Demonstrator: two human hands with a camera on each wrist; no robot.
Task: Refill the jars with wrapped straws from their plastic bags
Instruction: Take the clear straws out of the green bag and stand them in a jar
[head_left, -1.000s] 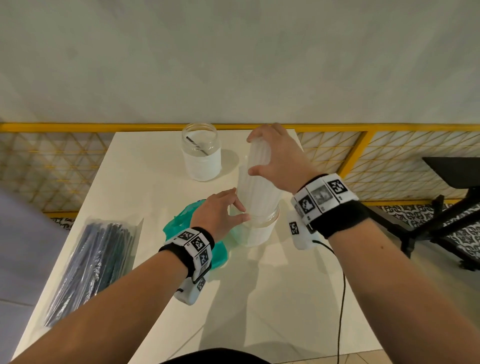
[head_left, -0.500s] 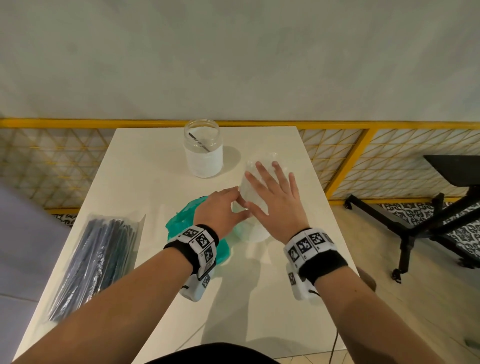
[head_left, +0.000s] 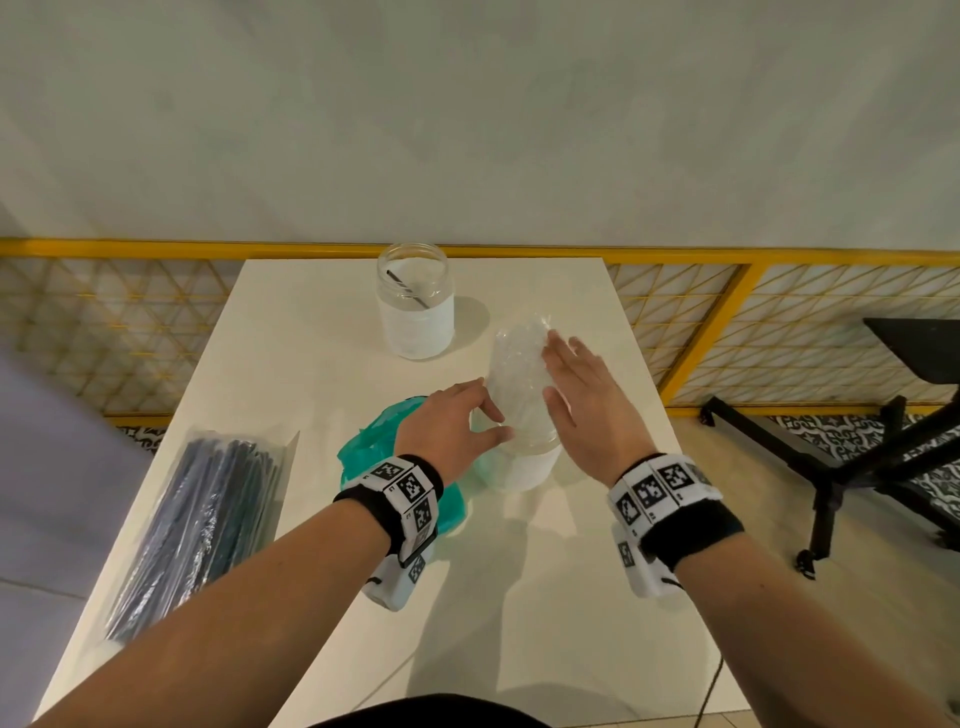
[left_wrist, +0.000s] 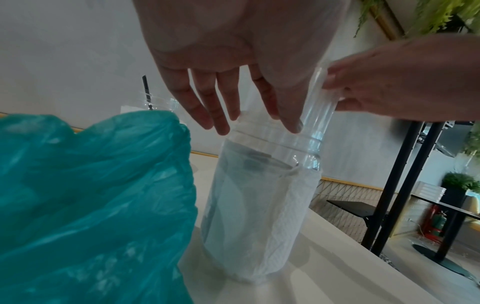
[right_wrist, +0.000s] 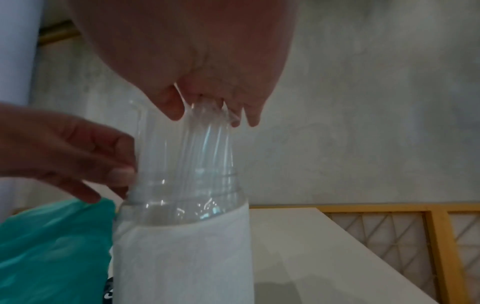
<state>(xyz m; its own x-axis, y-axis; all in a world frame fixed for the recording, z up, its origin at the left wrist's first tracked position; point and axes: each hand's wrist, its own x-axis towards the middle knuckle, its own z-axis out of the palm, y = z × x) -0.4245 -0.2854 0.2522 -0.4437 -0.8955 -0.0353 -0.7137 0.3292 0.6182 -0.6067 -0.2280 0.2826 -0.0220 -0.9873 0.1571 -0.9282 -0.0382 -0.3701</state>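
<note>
Near jar (head_left: 524, 457): I see it upright toward the table's (head_left: 545, 597) right edge, paper-lined, holding a standing bundle of clear wrapped straws (head_left: 519, 374).
Right hand (head_left: 587, 400): I read it as flat, fingers straight, laid on the bundle's top ends; judged purpose, to tamp the straws level and keep them from springing out.
Left hand (head_left: 452, 423): thumb and fingertips nip the bundle just above the jar mouth; judged purpose, to steady the straws and stop the jar tipping.
Green bag (head_left: 384, 447): crumpled just left of the near jar, under my left wrist.
Far jar (head_left: 414, 309): near the table's far edge, with one dark straw inside; I judge it still to be refilled.
Dark straw bag (head_left: 202, 530): flat along the left edge, within the left hand's reach.
</note>
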